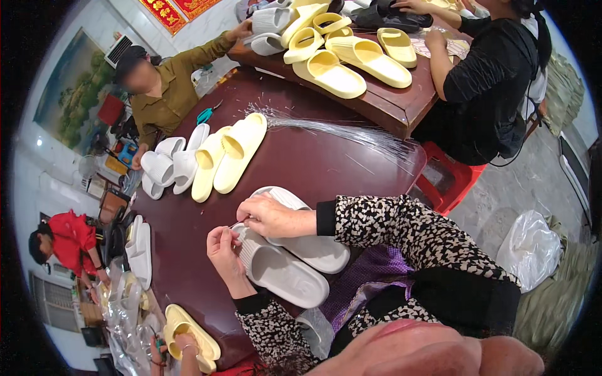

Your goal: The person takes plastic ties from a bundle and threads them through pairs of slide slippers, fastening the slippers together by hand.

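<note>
On the dark red table (182, 244), a pair of ribbed grey slide slippers (285, 276) lies directly before the person, toes toward 10 o'clock. At the pair's 9 o'clock, the left hand (227, 254) has its fingers closed in a pinch just beside the nearer slipper's strap. At 11 o'clock, the right hand (276, 216) reaches across the toe end, fingers bent and drawn together close to the left ones. Anything pinched between them is too small to tell. Pale yellow slippers (241, 153) lie toward 11 o'clock, clear plastic ties (357, 133) toward 1 o'clock.
</note>
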The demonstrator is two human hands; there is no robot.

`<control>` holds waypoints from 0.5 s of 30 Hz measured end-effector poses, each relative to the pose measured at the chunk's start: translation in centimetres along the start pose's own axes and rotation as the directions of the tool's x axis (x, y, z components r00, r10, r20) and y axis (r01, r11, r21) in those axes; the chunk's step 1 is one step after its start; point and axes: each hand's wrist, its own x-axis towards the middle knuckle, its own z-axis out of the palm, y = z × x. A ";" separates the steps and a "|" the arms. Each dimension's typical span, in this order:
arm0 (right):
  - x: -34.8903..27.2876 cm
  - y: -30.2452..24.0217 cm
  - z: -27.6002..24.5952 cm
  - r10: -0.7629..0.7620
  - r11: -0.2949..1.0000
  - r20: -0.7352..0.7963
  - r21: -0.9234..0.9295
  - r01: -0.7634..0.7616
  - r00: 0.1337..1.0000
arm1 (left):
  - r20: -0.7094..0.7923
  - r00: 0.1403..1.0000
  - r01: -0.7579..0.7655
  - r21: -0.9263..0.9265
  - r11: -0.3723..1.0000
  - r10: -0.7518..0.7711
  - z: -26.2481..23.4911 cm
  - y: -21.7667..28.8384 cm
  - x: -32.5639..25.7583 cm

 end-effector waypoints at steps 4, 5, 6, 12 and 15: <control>-0.1 0.0 0.0 -0.015 1.000 -0.023 -0.012 0.014 1.000 | 0.017 0.999 0.030 -0.009 1.000 -0.030 0.0 -0.2 0.1; -0.1 0.0 -0.1 -0.015 1.000 -0.013 -0.020 0.014 1.000 | 0.024 0.999 0.032 -0.017 0.999 -0.031 0.0 -0.1 0.0; -0.1 0.0 -0.1 -0.015 0.999 -0.003 -0.028 0.015 1.000 | 0.031 0.999 0.033 -0.025 0.999 -0.033 0.0 -0.1 0.0; 0.0 0.4 0.5 -0.038 0.999 -0.041 -0.021 0.038 0.998 | 0.036 0.999 0.017 -0.011 1.000 -0.016 -0.3 -0.2 0.1; -0.1 0.5 0.5 -0.038 0.999 -0.034 -0.022 0.037 0.999 | 0.037 0.999 0.020 -0.003 1.000 -0.020 -0.4 -0.3 -0.1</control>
